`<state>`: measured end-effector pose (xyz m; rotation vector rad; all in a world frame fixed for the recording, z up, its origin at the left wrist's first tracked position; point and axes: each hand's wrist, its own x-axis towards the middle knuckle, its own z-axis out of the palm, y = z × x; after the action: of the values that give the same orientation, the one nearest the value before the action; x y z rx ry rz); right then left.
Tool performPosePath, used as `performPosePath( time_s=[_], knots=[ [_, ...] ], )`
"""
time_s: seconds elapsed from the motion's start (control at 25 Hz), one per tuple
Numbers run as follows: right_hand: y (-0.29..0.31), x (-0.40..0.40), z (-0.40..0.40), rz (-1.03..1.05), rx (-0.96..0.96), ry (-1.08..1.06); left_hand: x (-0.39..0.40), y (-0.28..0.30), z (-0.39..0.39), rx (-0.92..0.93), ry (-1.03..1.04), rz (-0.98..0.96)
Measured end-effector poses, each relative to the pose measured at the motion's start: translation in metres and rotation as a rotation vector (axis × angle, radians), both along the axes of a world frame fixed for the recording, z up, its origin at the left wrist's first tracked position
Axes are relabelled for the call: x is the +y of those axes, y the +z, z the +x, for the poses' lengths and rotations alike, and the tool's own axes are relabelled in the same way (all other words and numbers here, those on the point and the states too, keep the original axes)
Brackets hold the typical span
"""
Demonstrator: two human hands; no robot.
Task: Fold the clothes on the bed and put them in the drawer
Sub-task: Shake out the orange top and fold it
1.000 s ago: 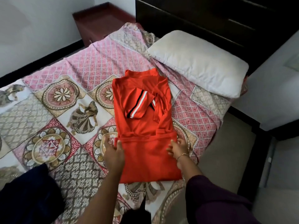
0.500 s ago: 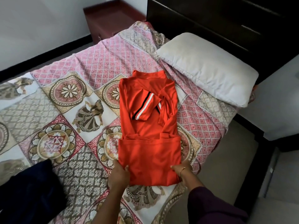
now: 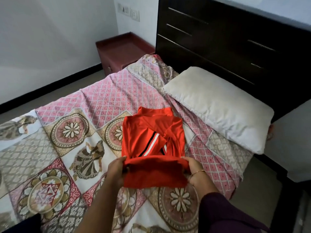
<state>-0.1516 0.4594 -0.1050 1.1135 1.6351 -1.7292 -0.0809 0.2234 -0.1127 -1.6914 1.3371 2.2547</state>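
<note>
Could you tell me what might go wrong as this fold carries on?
The left hand and right hand grip only the side edges of the raised lower half of the red shirt, so its middle may sag and crease. The striped sleeve lies loosely tucked on top and could shift or bunch under the fold. The shirt's far edge lies near the pillow, leaving little room.

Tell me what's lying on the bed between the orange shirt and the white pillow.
Nothing lies there. In the head view only bare pink patterned bedspread runs between the orange shirt and the white pillow.
</note>
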Motion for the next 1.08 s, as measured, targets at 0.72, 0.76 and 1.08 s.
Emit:
performPosePath(
  time_s=[0.72, 0.76, 1.08],
  knots=[
    [-0.083, -0.014, -0.047, 0.531, 0.153, 0.637, 0.034, -0.063, -0.041, -0.244, -0.472, -0.950],
    [-0.080, -0.013, -0.046, 0.507, 0.165, 0.639, 0.033, -0.062, -0.039, -0.214, -0.450, -0.918],
    [-0.032, 0.008, -0.015, 0.240, -0.081, 0.591, 0.014, -0.033, 0.002, -0.302, -0.705, -0.464]
  ],
)
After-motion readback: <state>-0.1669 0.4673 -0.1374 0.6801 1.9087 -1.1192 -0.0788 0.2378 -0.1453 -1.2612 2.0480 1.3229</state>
